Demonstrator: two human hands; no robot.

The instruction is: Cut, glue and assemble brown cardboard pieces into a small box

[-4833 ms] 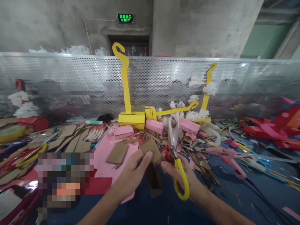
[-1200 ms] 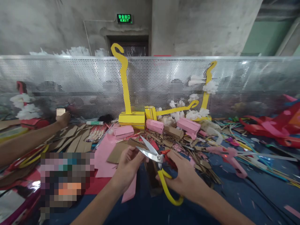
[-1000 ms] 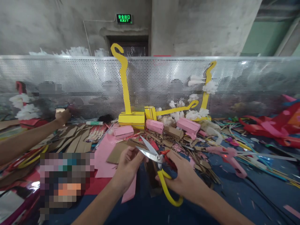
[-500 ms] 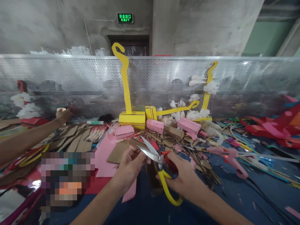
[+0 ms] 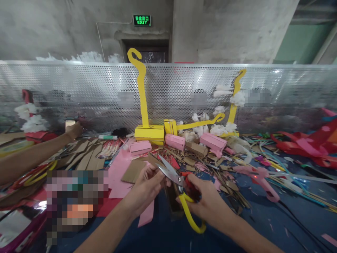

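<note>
Rough concrete wall (image 5: 231, 35) and perforated metal screen (image 5: 102, 84) are seen at the far side, "EXIT" being readable beneath Chinese characters on a green-lit sign (image 5: 142, 20). On the blue table (image 5: 160, 242), angular pink boxes (image 5: 175, 142) are set near fluffy white tufts (image 5: 238, 99). Near centre, a brown cardboard piece (image 5: 154, 159) is pinched by the left hand's (image 5: 143, 186) fingers; scissors (image 5: 179, 180) are grasped in the right hand's (image 5: 207, 195) fingers, steel blades parted beside the left fingertips.
</note>
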